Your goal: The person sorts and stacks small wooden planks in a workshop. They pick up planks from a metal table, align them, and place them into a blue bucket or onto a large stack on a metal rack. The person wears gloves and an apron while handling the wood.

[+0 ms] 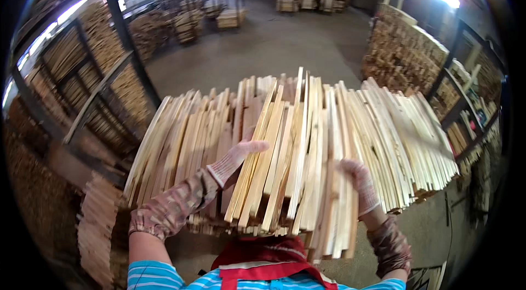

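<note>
A loose bundle of long, pale wooden strips (296,164) lies between my hands, its near ends jutting past the front of a wide pile of similar strips (186,136). My left hand (241,159), in a light knitted glove, grips the bundle's left side; one digit reaches over the top strips, and the rest of the fingers are hidden. Against the right side presses my right hand (360,183), also gloved, its fingers curled at the outer strips and partly out of sight. Some strips in the bundle are skewed and stick out farther at the far end.
Dark metal frames stand left (129,43) and right (446,79) of the pile. Tall wood stacks (402,46) rise at right, with more along the far wall. A short wood stack (98,230) sits at lower left. Concrete floor (263,32) stretches beyond the pile.
</note>
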Demonstrator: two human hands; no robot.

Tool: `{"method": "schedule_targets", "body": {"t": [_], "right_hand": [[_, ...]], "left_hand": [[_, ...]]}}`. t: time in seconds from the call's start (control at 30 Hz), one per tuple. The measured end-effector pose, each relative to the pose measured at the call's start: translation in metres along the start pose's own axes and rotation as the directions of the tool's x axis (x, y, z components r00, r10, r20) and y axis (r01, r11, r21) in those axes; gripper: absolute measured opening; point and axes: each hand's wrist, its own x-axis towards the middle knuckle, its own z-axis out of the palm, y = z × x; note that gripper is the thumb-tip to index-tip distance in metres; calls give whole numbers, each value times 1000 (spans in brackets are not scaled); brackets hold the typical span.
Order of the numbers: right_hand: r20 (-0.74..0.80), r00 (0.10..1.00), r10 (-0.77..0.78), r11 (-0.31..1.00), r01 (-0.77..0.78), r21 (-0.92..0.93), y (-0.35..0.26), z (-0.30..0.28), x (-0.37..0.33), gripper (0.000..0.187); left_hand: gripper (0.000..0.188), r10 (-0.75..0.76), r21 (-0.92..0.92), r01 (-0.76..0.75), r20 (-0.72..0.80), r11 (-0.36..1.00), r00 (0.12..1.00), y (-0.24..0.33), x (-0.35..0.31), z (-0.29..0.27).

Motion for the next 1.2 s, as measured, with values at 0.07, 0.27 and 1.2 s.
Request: {"method": "schedule_targets", "body": {"t": [0.07, 0.27, 1.2], "right_hand": [[-57, 997, 53, 996, -49, 68, -7, 3, -3, 28], [-28, 994, -105, 984, 108, 142, 23, -20, 6, 38], [527, 840, -131, 935, -73, 348, 32, 163, 14, 94]], "left_hand": [[66, 36, 2, -37, 64, 999, 997, 6, 13, 3], [82, 106, 79, -121, 175, 989, 979, -8, 33, -18], [70, 330, 76, -322, -305, 944, 894, 62, -174, -104]]}}
